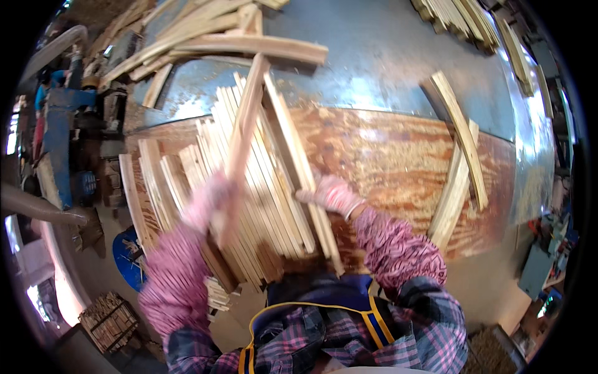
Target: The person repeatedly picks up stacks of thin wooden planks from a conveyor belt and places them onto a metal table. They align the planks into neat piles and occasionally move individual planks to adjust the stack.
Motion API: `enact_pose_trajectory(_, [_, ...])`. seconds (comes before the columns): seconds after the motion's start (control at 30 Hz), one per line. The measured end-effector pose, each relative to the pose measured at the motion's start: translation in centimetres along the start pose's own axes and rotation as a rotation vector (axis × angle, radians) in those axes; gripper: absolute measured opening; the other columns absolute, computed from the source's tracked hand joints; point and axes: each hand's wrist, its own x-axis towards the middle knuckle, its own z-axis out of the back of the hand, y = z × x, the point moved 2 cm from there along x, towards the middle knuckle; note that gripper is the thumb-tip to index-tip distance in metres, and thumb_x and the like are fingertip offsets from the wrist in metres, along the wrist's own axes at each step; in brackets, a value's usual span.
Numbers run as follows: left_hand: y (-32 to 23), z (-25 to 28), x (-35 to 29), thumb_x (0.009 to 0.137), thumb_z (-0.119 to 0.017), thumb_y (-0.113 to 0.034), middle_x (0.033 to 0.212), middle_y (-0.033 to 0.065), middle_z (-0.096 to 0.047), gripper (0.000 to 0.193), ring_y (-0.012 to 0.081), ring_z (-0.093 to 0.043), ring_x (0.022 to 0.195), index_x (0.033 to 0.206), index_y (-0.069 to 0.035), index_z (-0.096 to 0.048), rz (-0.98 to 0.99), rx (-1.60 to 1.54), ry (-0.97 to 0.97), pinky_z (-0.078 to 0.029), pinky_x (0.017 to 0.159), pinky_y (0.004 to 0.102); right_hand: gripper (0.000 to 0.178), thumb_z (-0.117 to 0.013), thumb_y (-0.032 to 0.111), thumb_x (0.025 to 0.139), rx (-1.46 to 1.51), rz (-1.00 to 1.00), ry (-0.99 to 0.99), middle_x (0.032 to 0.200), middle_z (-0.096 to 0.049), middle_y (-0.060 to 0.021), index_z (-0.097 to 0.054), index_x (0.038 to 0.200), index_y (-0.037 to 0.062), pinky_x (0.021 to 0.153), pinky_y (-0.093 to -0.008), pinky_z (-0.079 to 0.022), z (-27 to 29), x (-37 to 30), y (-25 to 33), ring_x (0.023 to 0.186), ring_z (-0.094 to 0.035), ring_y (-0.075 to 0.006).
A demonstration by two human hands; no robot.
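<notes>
My left hand (210,198), in a pinkish glove and blurred by motion, is closed on a wooden strip (246,118). That strip slants up and away, above a row of pale wooden strips (265,181) lying side by side. At the row's right edge my right hand (335,194), in a pink and white glove, grips another wooden strip (299,146). Its fingertips are curled over this strip, which lies lengthwise toward me, its near end close to my blue apron (317,293).
The strips rest on a worn plywood board (386,162) before a shiny metal tabletop (367,56). Two crossed strips (461,140) lie at the right. A loose wood pile (205,43) is at the far left, stacked strips (458,22) at the far right. A blue bin (128,258) stands below left.
</notes>
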Motion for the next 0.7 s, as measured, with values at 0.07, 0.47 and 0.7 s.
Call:
enact_pose_trajectory(0.07, [-0.4, -5.5, -6.4, 0.086, -0.068, -0.011, 0.113, 0.0171, -0.066, 0.072, 0.0267, -0.07, 0.086, 0.146, 0.003, -0.033, 0.071, -0.466, 0.143, -0.06, 0.069, 0.0321, 0.087, -0.056, 0.068, 0.085, -0.209, -0.074, -0.098, 0.103, -0.067, -0.026, -0.043, 0.137, 0.0003, 0.083, -0.0456, -0.053, -2.3, 2.0, 1.5, 0.093, -0.068, -0.0385])
enact_pose_trajectory(0.47, [5.5, -23.2, -5.3, 0.078, -0.066, -0.027, 0.136, 0.0241, -0.046, 0.066, 0.0414, -0.034, 0.134, 0.136, 0.0, -0.05, -0.552, 0.294, -0.379, -0.032, 0.11, 0.0493, 0.084, -0.069, 0.043, 0.083, -0.762, 0.202, -0.848, 0.143, -0.045, -0.0196, -0.03, 0.151, 0.0107, 0.112, -0.0479, -0.033, 19.2, 17.4, 1.3, 0.136, -0.04, -0.035])
enact_pose_trajectory(0.7, [7.0, -22.2, -1.6, 0.066, -0.071, -0.018, 0.14, 0.0256, -0.037, 0.073, 0.0435, -0.035, 0.128, 0.133, 0.002, -0.048, -0.613, 0.944, -0.659, -0.032, 0.107, 0.0551, 0.071, -0.064, 0.019, 0.082, -0.175, 0.184, -0.264, 0.117, -0.064, -0.0157, -0.038, 0.148, 0.0154, 0.07, -0.0363, -0.058, 23.6, 15.9, 2.2, 0.083, -0.069, -0.0264])
